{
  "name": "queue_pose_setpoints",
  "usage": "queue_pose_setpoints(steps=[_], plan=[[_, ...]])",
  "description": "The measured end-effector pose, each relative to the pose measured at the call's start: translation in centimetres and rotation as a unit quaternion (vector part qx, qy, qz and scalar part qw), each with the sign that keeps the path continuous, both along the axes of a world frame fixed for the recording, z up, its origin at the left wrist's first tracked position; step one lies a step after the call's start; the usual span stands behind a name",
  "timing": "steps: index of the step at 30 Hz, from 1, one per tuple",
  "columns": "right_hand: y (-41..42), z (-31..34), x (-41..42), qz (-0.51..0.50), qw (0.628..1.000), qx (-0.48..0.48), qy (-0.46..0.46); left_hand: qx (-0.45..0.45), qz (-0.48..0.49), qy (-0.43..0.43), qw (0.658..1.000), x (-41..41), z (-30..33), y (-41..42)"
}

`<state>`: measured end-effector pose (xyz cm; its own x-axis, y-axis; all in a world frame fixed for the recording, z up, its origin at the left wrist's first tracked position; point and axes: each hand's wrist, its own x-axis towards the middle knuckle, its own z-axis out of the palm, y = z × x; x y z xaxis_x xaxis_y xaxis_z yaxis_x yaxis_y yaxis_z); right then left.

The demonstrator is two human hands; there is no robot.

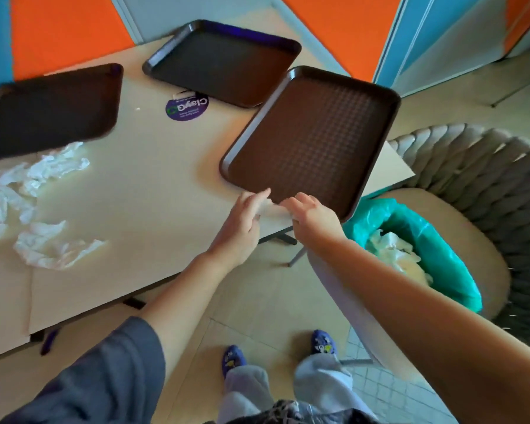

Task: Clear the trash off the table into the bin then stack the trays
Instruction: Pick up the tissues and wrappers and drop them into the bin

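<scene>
Three brown trays lie on the beige table (pixel 153 185): one at the far left (pixel 49 111), one at the back (pixel 224 59), and one at the right corner (pixel 312 139), overhanging the edge. A white napkin (pixel 276 211) lies at the table's near right corner, just in front of that tray. My left hand (pixel 245 221) reaches to it with straight fingers touching the tray's near rim. My right hand (pixel 312 217) curls its fingers and thumb on the napkin. Several crumpled napkins (pixel 43 209) lie on the left of the table. The green-lined bin (pixel 426 240) holds napkins.
The bin stands on the seat of a grey woven chair (pixel 502 191) right of the table. A round purple sticker (pixel 186 107) is on the tabletop between the trays. My feet (pixel 322 344) stand on the tiled floor below the table's edge.
</scene>
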<state>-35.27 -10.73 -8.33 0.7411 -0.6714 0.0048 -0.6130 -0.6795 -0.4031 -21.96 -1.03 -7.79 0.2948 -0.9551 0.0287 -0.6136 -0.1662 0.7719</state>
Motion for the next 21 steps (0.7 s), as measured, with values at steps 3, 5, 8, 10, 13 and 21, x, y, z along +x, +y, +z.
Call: queue_pose_setpoints(steps=[3, 5, 8, 10, 13, 21], plan=[[-1.8, -0.4, -4.7, -0.025, 1.000, -0.019, 0.001, 0.036, -0.021, 0.025, 0.999, -4.4, -0.5, -3.0], [-2.9, -0.9, -8.1, -0.044, 0.999, -0.022, -0.024, 0.020, -0.046, 0.006, 0.999, -7.3, -1.0, -5.0], [-4.2, -2.2, -12.5, -0.061, 0.998, -0.011, -0.028, -0.009, -0.095, -0.008, 0.995, -11.0, -1.7, -8.0], [-4.9, -3.2, -15.0, -0.077, 0.997, -0.005, -0.019, -0.024, -0.144, -0.041, 0.988, -13.3, -2.4, -9.4], [-5.9, -5.1, -18.8, -0.112, 0.994, 0.002, 0.006, -0.042, -0.194, -0.115, 0.973, -16.1, -4.0, -11.3], [-5.7, -12.2, -25.1, -0.146, 0.987, 0.051, 0.042, 0.031, -0.270, -0.228, 0.935, -19.8, -9.6, -13.4]])
